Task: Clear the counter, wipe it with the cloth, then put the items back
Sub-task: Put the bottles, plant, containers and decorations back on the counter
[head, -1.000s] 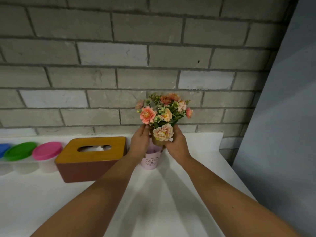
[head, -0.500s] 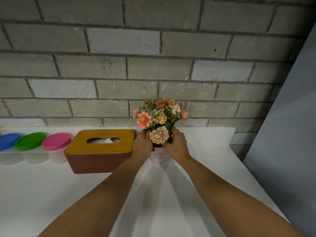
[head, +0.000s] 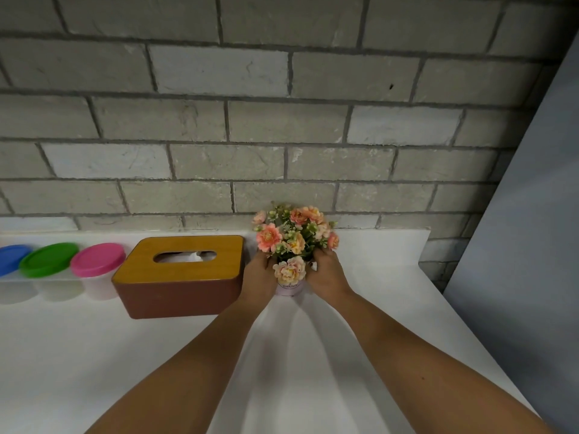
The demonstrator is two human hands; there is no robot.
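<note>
A small pink flower pot (head: 289, 288) with peach and orange artificial flowers (head: 294, 238) stands on the white counter (head: 360, 324) near the back wall. My left hand (head: 258, 275) grips the pot from its left side and my right hand (head: 326, 274) grips it from the right. The hands and blossoms hide most of the pot. Just left of the pot sits a brown tissue box (head: 180, 277) with a wooden lid. No cloth is in view.
Three translucent tubs stand in a row left of the tissue box, with a pink lid (head: 97, 259), a green lid (head: 48, 259) and a blue lid (head: 11, 258). A grey brick wall rises behind. A grey panel (head: 526, 245) borders the counter's right end.
Both hands have carried the pot down and back from above the counter. It now rests on the surface beside the tissue box.
</note>
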